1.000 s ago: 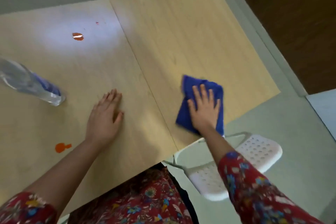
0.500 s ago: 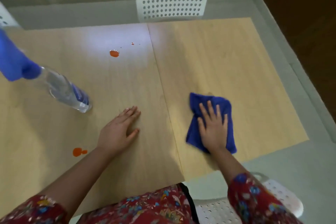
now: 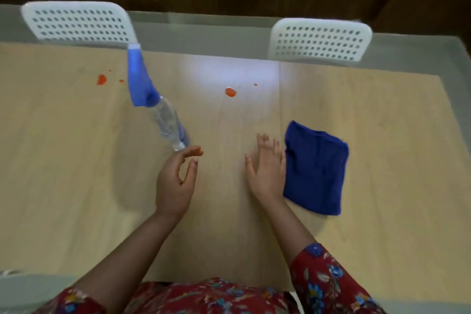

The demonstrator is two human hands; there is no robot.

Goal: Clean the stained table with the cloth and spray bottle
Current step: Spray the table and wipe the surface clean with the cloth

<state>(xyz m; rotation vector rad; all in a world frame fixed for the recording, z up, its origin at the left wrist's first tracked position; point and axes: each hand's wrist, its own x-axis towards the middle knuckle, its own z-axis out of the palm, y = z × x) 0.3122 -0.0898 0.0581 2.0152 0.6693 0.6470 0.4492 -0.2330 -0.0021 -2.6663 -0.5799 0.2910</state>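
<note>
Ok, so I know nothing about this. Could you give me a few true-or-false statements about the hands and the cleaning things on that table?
1. The right hand presses on top of the blue cloth. False: it lies flat on the table, just left of the cloth.
2. The left hand holds nothing, and its fingers reach towards the base of the spray bottle. True.
3. The table is free of stains. False: there is an orange stain near the middle and another orange stain at the far left.
4. Two white chairs, one and the other, stand at the table's far side. True.
</note>
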